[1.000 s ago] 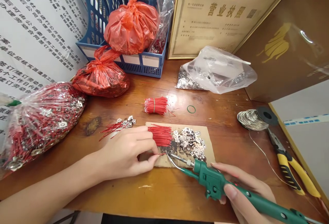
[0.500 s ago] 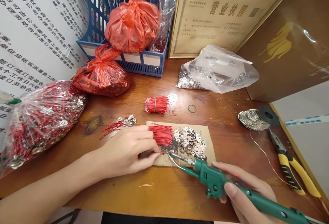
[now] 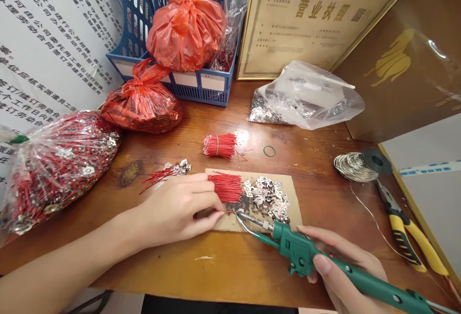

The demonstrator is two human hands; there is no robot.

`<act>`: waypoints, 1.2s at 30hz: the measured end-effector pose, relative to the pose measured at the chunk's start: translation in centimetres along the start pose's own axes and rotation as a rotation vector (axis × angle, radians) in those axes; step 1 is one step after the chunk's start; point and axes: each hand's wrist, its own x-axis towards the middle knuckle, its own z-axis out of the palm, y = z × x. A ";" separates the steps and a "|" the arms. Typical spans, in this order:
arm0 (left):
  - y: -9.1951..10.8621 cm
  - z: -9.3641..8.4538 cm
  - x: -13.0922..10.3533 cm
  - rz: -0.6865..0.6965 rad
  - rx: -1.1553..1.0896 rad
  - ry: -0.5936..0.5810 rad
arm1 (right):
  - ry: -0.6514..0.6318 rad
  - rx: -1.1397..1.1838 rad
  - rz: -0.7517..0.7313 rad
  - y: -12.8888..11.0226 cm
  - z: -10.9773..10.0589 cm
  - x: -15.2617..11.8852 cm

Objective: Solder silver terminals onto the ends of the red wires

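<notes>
Between thumb and forefinger, my left hand (image 3: 185, 207) pinches a short red wire (image 3: 228, 211) over the scorched lower part of a cardboard piece (image 3: 296, 203). My right hand (image 3: 345, 261) is wrapped round a green soldering iron (image 3: 298, 251) with a solder feed tube. The iron's tip meets the wire's far end, beside a small metal tab; whether they are joined I cannot tell. Loose red wires (image 3: 226, 187) lie in a row on the cardboard, left of a heap of metal tabs (image 3: 266, 194). Wires with tabs attached (image 3: 167, 174) lie behind my left hand.
A banded red wire bundle (image 3: 219, 146) and a green rubber band (image 3: 269, 151) lie behind the cardboard. Pliers (image 3: 399, 227) and a solder wire spool (image 3: 360, 165) are at right. Filled bags (image 3: 65, 160) and a blue file rack (image 3: 201, 88) stand at left and back.
Both hands keep nearly the same positions, with the iron's tip still at the wire end. The whole view has shifted very slightly.
</notes>
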 end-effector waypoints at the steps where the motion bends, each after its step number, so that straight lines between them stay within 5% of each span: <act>1: 0.0 0.0 0.0 0.000 0.001 -0.001 | 0.002 -0.004 0.003 0.0 0.0 0.0; 18: -0.1 -0.1 -0.2 -0.009 -0.006 -0.021 | 0.002 0.003 0.026 -0.1 0.1 0.1; 24: -0.1 -0.1 -0.1 -0.005 0.001 -0.020 | 0.128 0.039 0.111 -1.1 1.2 -0.5; 30: -0.1 -0.1 -0.1 -0.006 -0.003 -0.022 | 0.042 0.019 0.056 -0.6 0.5 -0.1; 36: -0.1 -0.1 -0.1 0.001 0.008 -0.015 | 0.132 0.030 0.117 -1.5 1.5 -0.5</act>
